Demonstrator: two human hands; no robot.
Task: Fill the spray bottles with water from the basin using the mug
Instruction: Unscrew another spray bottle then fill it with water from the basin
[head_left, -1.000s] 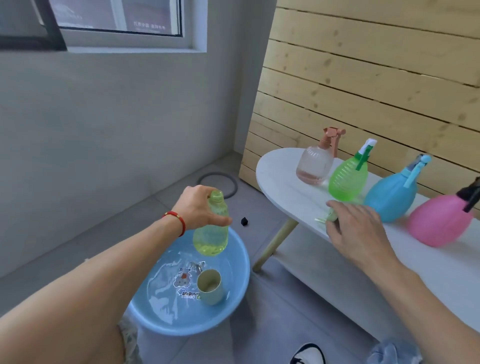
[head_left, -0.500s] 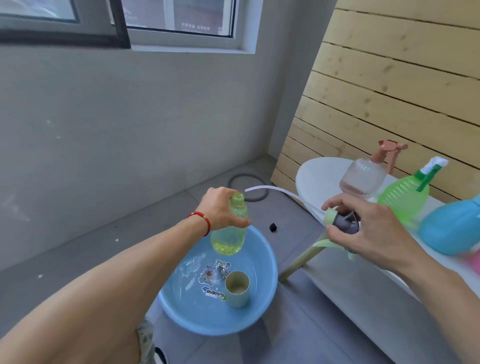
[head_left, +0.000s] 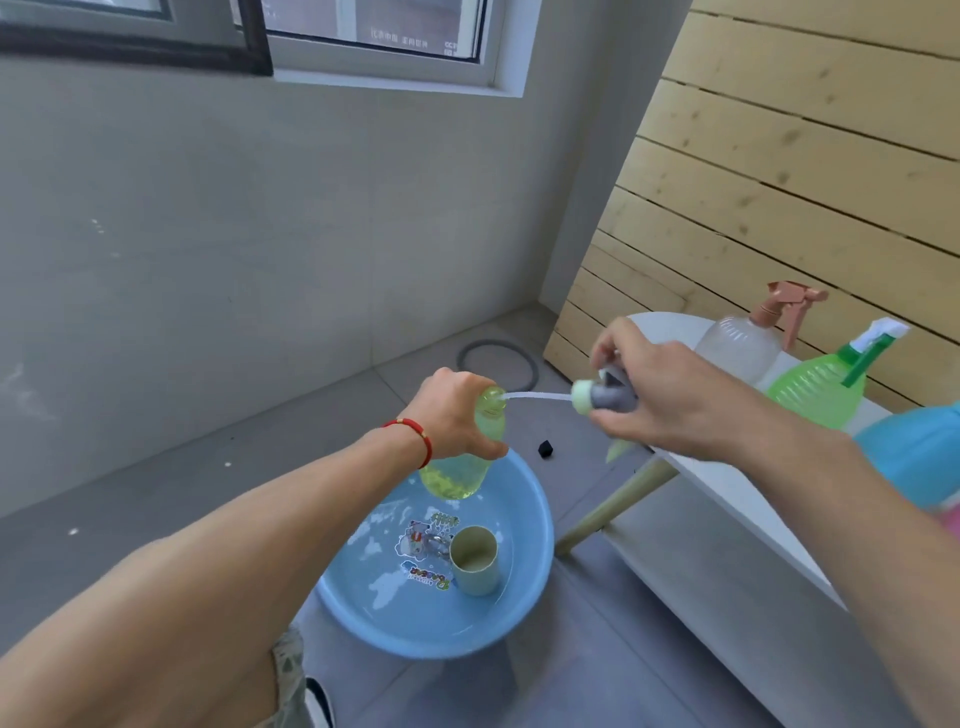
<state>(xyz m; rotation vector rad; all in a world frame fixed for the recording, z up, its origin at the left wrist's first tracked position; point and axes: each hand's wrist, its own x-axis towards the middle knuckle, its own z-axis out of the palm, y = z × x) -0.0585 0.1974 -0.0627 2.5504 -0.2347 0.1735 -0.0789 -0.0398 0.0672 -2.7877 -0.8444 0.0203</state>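
Observation:
My left hand (head_left: 451, 413) grips the neck of a yellow-green spray bottle (head_left: 460, 470) and holds it over the blue basin (head_left: 530, 597) on the floor. My right hand (head_left: 660, 397) grips that bottle's grey and pale green spray head (head_left: 602, 397). The head's thin white tube (head_left: 535, 396) points at the bottle's open mouth, its tip just at the opening. A pale green mug (head_left: 474, 560) stands upright in the basin's shallow water.
A white oval table (head_left: 727, 483) on wooden legs stands at the right against a wood-slat wall. It carries a clear bottle with a pink sprayer (head_left: 740, 343), a green bottle (head_left: 815, 387) and a blue bottle (head_left: 914, 457). A dark ring (head_left: 496, 364) and a small black object (head_left: 544, 448) lie on the floor.
My right hand picked the spray head up from the table and carried it left to the bottle's mouth. The left hand kept the bottle over the basin. The view swung left.

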